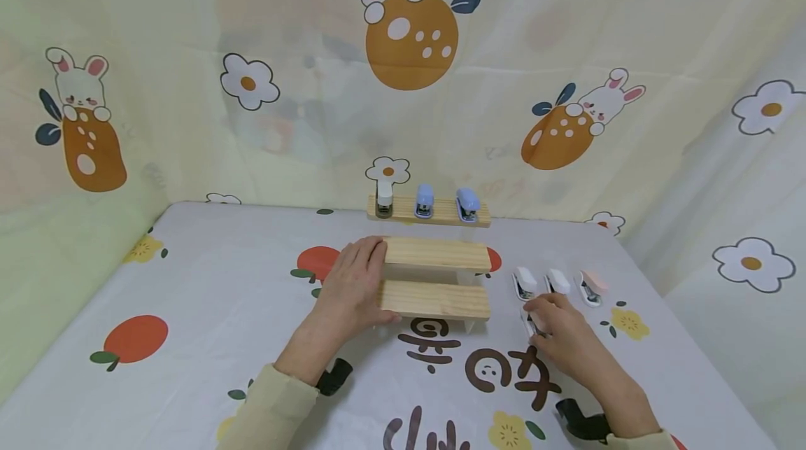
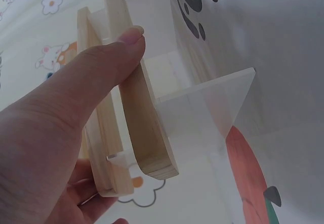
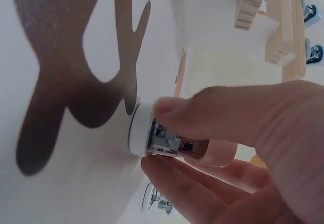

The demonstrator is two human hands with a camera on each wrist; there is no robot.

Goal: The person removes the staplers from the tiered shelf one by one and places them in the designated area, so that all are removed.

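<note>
A wooden rack with two lower steps (image 1: pixel 434 299) on clear supports stands mid-table. My left hand (image 1: pixel 354 289) grips its left end, the thumb over the front step (image 2: pixel 147 128) in the left wrist view. On the right, my right hand (image 1: pixel 567 338) pinches a small stapler (image 3: pixel 167 140) between thumb and fingers; the right wrist view shows its white base and pinkish top, close to the tablecloth. Just behind that hand are a white stapler (image 1: pixel 524 283), another white one (image 1: pixel 557 282) and a pink-topped one (image 1: pixel 592 289).
Behind the steps, a higher wooden shelf (image 1: pixel 403 215) holds a white stapler (image 1: pixel 384 199), a blue one (image 1: pixel 425 201) and another blue one (image 1: pixel 468 204). A patterned curtain (image 1: pixel 302 128) hangs at the table's back edge. Black straps or mounts show below both wrists.
</note>
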